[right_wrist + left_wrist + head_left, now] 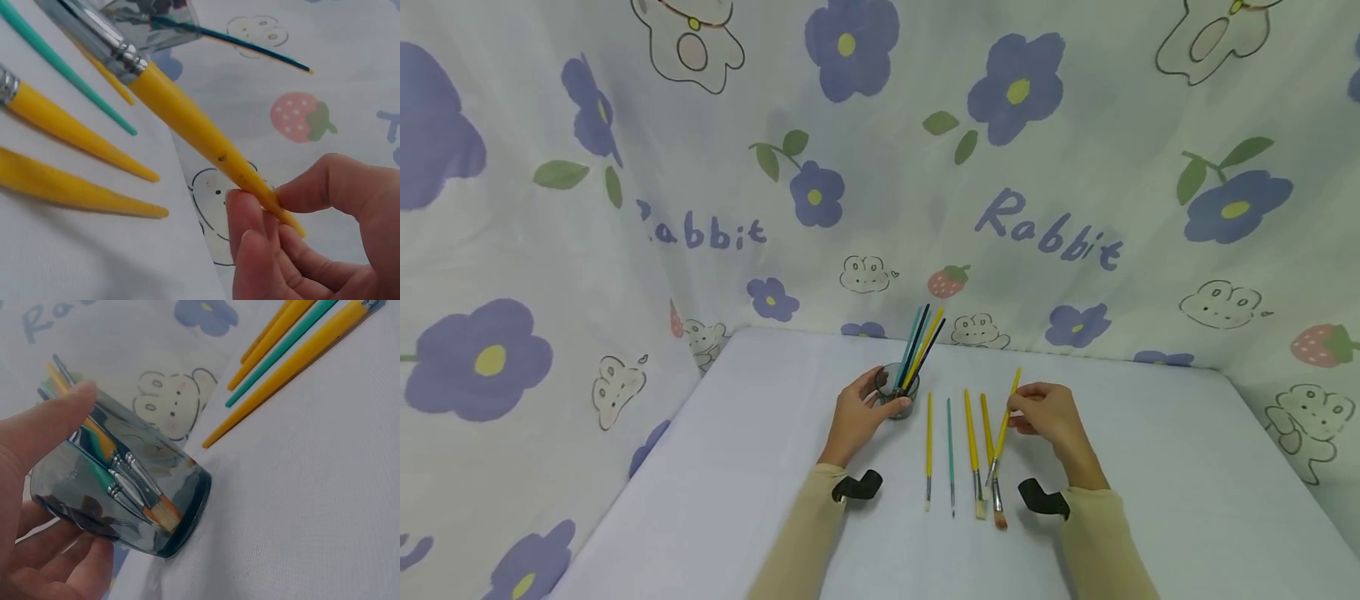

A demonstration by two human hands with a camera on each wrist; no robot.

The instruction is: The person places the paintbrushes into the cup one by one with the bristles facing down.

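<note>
My left hand (856, 421) grips a smoky glass cup (56, 478), thumb near the rim and fingers around the far side. Several paintbrushes (103, 440) stand in it bristles down, their teal, dark and yellow handles leaning out to the right. Between the thumb and fingertips, my right hand (1056, 414) pinches a yellow paintbrush (194, 125) near its handle end, with its metal ferrule and bristles pointing down. This brush hangs over another yellow paintbrush (987, 425) with brown bristles, lying on the table.
Left of that lie a wide yellow paintbrush (972, 437), a teal paintbrush (951, 446) and a thin yellow paintbrush (929, 433), roughly parallel, bristles toward me. A white cloth covers the table (700, 500). Behind it hangs a printed curtain (895, 183); another stretch closes the left side.
</note>
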